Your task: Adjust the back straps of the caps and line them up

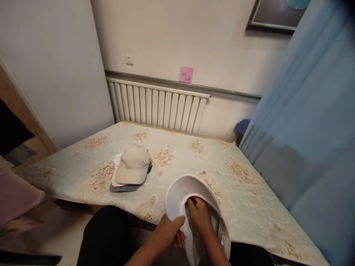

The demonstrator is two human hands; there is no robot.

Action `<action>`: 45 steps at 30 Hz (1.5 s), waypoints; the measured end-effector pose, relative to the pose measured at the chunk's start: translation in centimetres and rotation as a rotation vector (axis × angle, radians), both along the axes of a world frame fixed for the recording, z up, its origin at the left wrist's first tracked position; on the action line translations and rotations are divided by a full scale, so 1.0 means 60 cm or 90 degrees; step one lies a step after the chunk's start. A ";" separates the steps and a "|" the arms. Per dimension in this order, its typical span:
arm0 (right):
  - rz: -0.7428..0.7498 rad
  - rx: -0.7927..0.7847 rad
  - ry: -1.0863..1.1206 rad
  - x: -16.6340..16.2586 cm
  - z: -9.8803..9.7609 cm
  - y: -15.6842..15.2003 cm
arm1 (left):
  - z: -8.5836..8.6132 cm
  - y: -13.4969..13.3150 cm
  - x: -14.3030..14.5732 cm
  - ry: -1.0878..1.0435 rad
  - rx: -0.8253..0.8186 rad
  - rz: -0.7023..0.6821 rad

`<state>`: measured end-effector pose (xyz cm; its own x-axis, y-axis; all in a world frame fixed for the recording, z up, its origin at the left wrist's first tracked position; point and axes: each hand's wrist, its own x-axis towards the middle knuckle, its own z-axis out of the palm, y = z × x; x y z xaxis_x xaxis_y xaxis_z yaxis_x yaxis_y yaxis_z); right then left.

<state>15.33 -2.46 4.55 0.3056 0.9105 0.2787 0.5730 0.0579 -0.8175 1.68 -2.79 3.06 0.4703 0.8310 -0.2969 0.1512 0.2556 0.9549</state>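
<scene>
A white, wide-brimmed sun hat [176, 197] is held over the table's near edge, its inside turned toward me. My left hand [169, 229] is closed on the hat's left edge, thumb on top and fingers curled underneath. Inside the hat, my right hand [199, 213] has its fingers bent against the inner band; the fingertips are partly hidden. To the left, a beige baseball cap [133, 162] with a small logo lies on top of a stack of caps. White and grey brims [124, 188] show beneath it.
A flowered cloth covers the table [177, 147]. Behind stand a white radiator [159, 105] and a wall with a pink note [186, 74]. A blue curtain [302, 122] hangs along the right side. Pink fabric [19, 195] is at the left.
</scene>
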 end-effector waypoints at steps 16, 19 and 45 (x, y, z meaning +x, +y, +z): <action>-0.251 0.186 -0.178 0.055 -0.050 -0.083 | -0.010 0.059 -0.032 -0.003 -0.025 0.102; -0.181 0.024 -0.267 0.075 -0.054 -0.066 | -0.006 0.080 -0.034 0.016 -0.005 0.082; -0.051 -0.107 -0.049 0.119 -0.072 0.000 | 0.009 0.141 -0.074 0.273 0.503 -0.012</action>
<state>22.44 -2.48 0.25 0.3620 0.9199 0.1507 0.6319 -0.1233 -0.7652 -2.77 5.65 3.59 0.4665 0.8606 0.2045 0.5320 -0.4577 0.7124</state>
